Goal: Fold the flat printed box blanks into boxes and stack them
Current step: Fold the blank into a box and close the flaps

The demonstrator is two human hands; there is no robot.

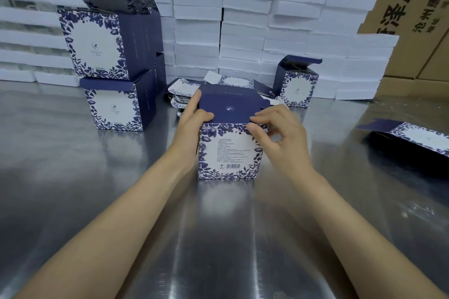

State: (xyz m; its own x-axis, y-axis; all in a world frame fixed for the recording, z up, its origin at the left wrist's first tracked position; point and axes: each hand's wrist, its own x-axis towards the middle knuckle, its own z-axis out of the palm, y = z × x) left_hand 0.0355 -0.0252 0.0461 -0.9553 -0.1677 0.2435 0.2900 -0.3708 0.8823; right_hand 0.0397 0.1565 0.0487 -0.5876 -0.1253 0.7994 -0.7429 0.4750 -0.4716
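White foam trays (245,19) stacked behind steel table (73,177); brown cartons (413,7) right.

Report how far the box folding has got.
Done: folded boxes stacked at left and one standing at right. In hand: left hand and right hand closing the lid of the centre box. Left: flat blanks behind and one at right.
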